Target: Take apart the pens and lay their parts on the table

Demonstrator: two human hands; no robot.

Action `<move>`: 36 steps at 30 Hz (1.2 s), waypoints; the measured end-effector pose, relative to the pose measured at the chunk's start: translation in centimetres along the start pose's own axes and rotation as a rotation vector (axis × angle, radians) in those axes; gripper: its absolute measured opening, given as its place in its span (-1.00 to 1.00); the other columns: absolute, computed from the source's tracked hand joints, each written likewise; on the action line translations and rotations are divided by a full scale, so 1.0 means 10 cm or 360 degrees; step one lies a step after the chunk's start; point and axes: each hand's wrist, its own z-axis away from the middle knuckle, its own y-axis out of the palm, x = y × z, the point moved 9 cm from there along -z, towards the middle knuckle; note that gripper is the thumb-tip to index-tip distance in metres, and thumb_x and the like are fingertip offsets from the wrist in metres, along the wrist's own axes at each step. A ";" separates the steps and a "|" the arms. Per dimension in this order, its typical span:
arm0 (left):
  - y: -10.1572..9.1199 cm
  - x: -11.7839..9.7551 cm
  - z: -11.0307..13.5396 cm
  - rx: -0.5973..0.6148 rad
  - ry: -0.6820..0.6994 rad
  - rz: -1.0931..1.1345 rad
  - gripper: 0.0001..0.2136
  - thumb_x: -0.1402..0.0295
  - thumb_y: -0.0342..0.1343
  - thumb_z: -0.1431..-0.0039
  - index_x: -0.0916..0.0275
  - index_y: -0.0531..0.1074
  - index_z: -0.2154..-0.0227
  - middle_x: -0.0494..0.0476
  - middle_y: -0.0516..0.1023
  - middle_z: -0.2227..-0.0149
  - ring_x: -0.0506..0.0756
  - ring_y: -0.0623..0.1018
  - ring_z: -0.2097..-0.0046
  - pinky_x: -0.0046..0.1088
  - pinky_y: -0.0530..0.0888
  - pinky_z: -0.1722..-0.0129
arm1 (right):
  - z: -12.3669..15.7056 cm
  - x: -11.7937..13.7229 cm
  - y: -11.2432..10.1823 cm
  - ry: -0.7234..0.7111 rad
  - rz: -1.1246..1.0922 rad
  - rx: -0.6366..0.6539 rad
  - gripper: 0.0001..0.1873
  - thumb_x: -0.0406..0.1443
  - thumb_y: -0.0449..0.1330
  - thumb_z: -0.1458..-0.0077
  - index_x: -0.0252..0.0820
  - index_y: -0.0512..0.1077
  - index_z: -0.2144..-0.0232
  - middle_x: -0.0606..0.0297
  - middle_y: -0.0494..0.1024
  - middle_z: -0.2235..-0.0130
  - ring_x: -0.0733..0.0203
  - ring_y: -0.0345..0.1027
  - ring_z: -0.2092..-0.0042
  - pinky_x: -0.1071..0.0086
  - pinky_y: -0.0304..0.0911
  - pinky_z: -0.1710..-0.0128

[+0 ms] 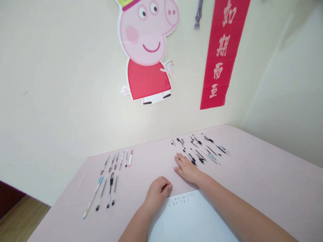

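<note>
My right hand [186,167] lies flat on the pink tabletop, its fingers stretched out and a little apart. Just beyond it, near its fingertips, are several black pen parts [199,156], with caps and thin pieces scattered among them. Loosely curled, my left hand [158,191] rests at the upper left edge of a white sheet of paper [191,218]. Nothing shows between its fingers. Small dark marks run in rows along the top of the paper.
On the left, several pens [111,185] lie in two rows, among them a light-blue-capped pen [93,197] and a pink-tipped one [130,158]. The pink table [267,188] meets a wall with a cartoon pig cutout [148,79] and a red banner [223,53].
</note>
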 end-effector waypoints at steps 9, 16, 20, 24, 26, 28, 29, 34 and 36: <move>-0.01 -0.03 -0.01 -0.0005 0.0001 0.0018 -0.82 0.43 -0.03 -0.07 0.25 0.45 0.52 0.07 0.44 0.45 0.02 0.41 0.35 -0.47 0.31 0.29 | 0.02 0.09 -0.10 -0.0093 0.0018 -0.0015 -0.41 -0.09 -0.17 -0.18 -0.27 0.08 -0.17 0.09 -0.08 -0.26 0.11 -0.29 -0.27 0.16 -0.40 -0.22; -0.01 -0.01 0.00 -0.0007 0.0005 -0.0004 -0.83 0.44 -0.05 -0.06 0.25 0.43 0.53 0.07 0.43 0.45 0.02 0.40 0.35 -0.47 0.30 0.29 | 0.17 0.53 -0.28 -0.0232 -0.0028 -0.0085 -0.45 -0.14 -0.14 -0.18 -0.32 0.16 -0.13 0.06 0.08 -0.22 0.10 -0.13 -0.24 0.15 -0.30 -0.22; 0.00 0.02 0.00 -0.0008 0.0000 -0.0006 -0.83 0.53 -0.07 0.03 0.27 0.42 0.54 0.08 0.43 0.45 0.04 0.39 0.35 -0.46 0.31 0.28 | 0.42 0.93 -0.22 -0.0309 -0.0124 -0.0056 -0.54 -0.26 -0.09 -0.14 -0.31 0.26 -0.06 0.06 0.25 -0.14 0.10 0.06 -0.17 0.16 -0.15 -0.19; 0.01 0.02 0.01 0.0013 0.0023 0.0076 -0.78 0.57 -0.08 0.10 0.27 0.45 0.45 0.10 0.46 0.38 0.05 0.41 0.30 -0.44 0.32 0.25 | 0.57 1.01 -0.11 -0.0193 -0.0282 -0.0052 -0.51 -0.31 -0.10 -0.13 -0.37 0.20 -0.10 0.02 0.28 -0.11 0.09 0.14 -0.12 0.20 0.00 -0.14; 0.01 0.00 0.01 0.0020 0.0030 0.0092 -0.77 0.57 -0.09 0.11 0.27 0.45 0.43 0.10 0.47 0.37 0.05 0.41 0.29 -0.44 0.32 0.24 | 0.59 0.99 -0.06 -0.0180 -0.0401 -0.0030 -0.52 -0.31 -0.11 -0.14 -0.35 0.19 -0.10 0.03 0.31 -0.09 0.12 0.17 -0.09 0.22 0.05 -0.12; 0.01 -0.01 0.02 0.0030 0.0026 0.0091 -0.76 0.57 -0.09 0.11 0.26 0.45 0.43 0.10 0.47 0.37 0.05 0.41 0.29 -0.44 0.32 0.24 | 0.59 0.95 -0.02 -0.0206 -0.0498 -0.0017 -0.52 -0.30 -0.11 -0.15 -0.32 0.18 -0.11 0.06 0.33 -0.07 0.13 0.18 -0.08 0.22 0.06 -0.11; 0.01 -0.01 0.02 0.0033 0.0019 0.0086 -0.77 0.57 -0.08 0.11 0.26 0.45 0.44 0.10 0.47 0.37 0.05 0.41 0.30 -0.43 0.32 0.24 | 0.58 0.93 -0.02 -0.0224 -0.0530 -0.0017 -0.52 -0.29 -0.10 -0.15 -0.31 0.18 -0.11 0.06 0.32 -0.08 0.13 0.17 -0.09 0.21 0.05 -0.12; 0.01 -0.01 0.01 0.0026 -0.0010 0.0051 -0.79 0.57 -0.07 0.11 0.25 0.45 0.48 0.09 0.47 0.38 0.06 0.41 0.30 -0.43 0.32 0.24 | 0.57 0.88 0.00 -0.0274 -0.0632 -0.0029 -0.53 -0.28 -0.07 -0.14 -0.26 0.18 -0.10 0.07 0.33 -0.07 0.11 0.17 -0.08 0.17 0.04 -0.12; 0.01 -0.02 0.01 0.0027 -0.0007 0.0063 -0.79 0.57 -0.07 0.11 0.25 0.45 0.49 0.09 0.47 0.38 0.05 0.41 0.30 -0.43 0.32 0.24 | 0.57 0.88 0.00 -0.0280 -0.0650 -0.0026 -0.54 -0.28 -0.07 -0.14 -0.25 0.18 -0.10 0.07 0.34 -0.06 0.11 0.17 -0.08 0.16 0.05 -0.11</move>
